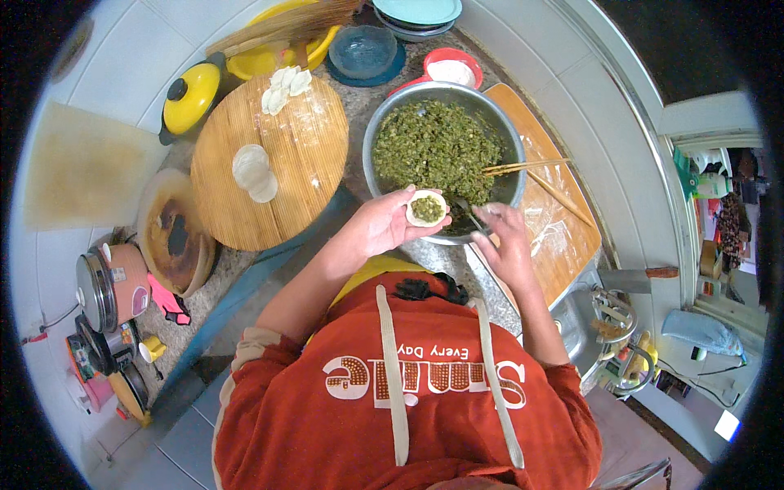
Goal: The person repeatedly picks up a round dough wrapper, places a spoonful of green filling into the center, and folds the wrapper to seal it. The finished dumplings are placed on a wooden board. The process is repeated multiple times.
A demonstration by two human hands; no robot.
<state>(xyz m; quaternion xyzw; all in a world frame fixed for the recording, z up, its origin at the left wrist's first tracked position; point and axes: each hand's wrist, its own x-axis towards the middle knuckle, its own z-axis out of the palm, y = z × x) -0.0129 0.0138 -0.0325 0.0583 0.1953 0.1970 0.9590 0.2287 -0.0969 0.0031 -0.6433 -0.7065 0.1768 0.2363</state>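
Observation:
On my left hand lies a round dough wrapper with green chopped filling in its middle. My right hand is over the near right rim of a large metal bowl, blurred, its fingers apart beside the handle of a metal spoon; whether it touches the handle is unclear. Green chopped filling fills much of the bowl, and chopsticks lean over its right side. Flat dough wrappers overlap on a round wooden board to the left, with folded dough pieces at its far edge.
A rectangular wooden board dusted with flour, with a thin rolling pin on it, sits right of the bowl. Behind are a red bowl of flour and a glass bowl. A yellow-lidded pot stands far left, a sink at right.

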